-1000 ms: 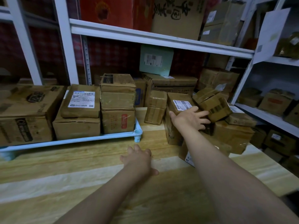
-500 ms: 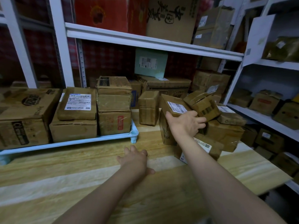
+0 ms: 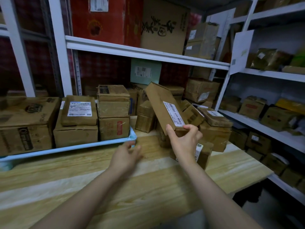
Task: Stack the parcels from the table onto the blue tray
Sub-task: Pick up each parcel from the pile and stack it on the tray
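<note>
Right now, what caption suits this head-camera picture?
Right hand holds a labelled parcel tilted over the table; open left hand hovers near the blue tray.

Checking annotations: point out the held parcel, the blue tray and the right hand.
held parcel (image 3: 158,100), head view, bare brown top face.
blue tray (image 3: 66,149), head view, front rim.
right hand (image 3: 184,142), head view, back of hand.

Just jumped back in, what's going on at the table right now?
The person's right hand grips a flat labelled parcel by its near end and holds it tilted, far end up, over the pile of parcels on the right of the wooden table. The left hand is open and empty, near the corner of the blue tray. The tray holds several stacked boxes.
</note>
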Motion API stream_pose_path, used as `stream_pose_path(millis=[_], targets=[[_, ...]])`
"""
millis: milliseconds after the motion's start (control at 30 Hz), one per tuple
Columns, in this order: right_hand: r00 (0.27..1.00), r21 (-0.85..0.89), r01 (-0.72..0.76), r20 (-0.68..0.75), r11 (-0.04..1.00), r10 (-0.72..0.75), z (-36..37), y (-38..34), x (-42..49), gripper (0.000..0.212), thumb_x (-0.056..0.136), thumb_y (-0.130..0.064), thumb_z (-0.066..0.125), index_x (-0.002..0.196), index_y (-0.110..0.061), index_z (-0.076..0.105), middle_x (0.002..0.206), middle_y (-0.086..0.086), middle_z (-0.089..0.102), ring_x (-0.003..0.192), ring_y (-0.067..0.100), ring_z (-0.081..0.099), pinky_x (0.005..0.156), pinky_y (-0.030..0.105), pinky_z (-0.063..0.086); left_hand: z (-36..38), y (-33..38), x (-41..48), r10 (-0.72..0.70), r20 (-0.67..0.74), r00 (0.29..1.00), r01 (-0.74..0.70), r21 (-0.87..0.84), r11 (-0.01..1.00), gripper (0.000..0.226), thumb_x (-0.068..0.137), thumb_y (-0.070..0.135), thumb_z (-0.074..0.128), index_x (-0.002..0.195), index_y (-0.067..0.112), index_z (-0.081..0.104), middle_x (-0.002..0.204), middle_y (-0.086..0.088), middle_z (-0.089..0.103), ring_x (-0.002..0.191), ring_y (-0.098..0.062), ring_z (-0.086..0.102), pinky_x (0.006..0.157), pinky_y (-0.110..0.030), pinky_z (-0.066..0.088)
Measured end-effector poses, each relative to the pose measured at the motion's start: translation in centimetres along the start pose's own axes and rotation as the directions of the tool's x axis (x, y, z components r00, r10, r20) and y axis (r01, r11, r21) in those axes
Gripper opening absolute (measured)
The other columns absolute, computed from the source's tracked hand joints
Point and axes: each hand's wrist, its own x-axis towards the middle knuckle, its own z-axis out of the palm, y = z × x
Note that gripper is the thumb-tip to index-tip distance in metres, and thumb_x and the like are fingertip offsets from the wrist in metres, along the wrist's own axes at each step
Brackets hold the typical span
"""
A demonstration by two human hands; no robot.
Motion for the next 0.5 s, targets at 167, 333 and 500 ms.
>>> stream_pose_path(millis=[167,333,500], targets=[[0.979,0.122,0.147,0.120,0.982,-0.162,0.5,1.1,-1.6,0.062,0.062,-0.064,0.071,0.106,-0.037,0.037,0.123,-0.007,0.032,0.124,0.022,0.048,0.103,0.047,0.049,-3.6,2.0,0.5,0.004,-0.193,0.981,-0.085,-0.414,0.906,0.040,0.099,0.044,0.045,0.132,0.024,0.054,0.120,0.005,0.063,0.113,-0.015,0.058,0.102,-0.036,0.042],[0.930,0.233,0.211,0.252,0.949,-0.269,0.9,1.3,-2.5,0.053,0.063,-0.059,0.073,0.101,-0.044,0.039,0.121,-0.027,0.032,0.127,0.019,0.049,0.103,0.041,0.051,-5.9,3.3,0.3,-0.024,-0.234,0.972,-0.140,-0.660,0.738,0.043,0.102,0.050,0.026,0.143,0.041,0.037,0.114,0.002,0.067,0.101,-0.015,0.061,0.092,-0.039,0.047],[0.902,0.308,0.204,0.310,0.929,-0.301,0.6,1.9,-2.8,0.050,0.065,-0.050,0.078,0.100,-0.051,0.043,0.139,-0.027,0.027,0.137,0.022,0.044,0.106,0.047,0.049,-6.1,2.6,0.2,-0.055,-0.221,0.974,-0.124,-0.718,0.685,0.043,0.101,0.055,0.022,0.142,0.048,0.035,0.113,0.003,0.067,0.106,-0.017,0.063,0.094,-0.042,0.049]])
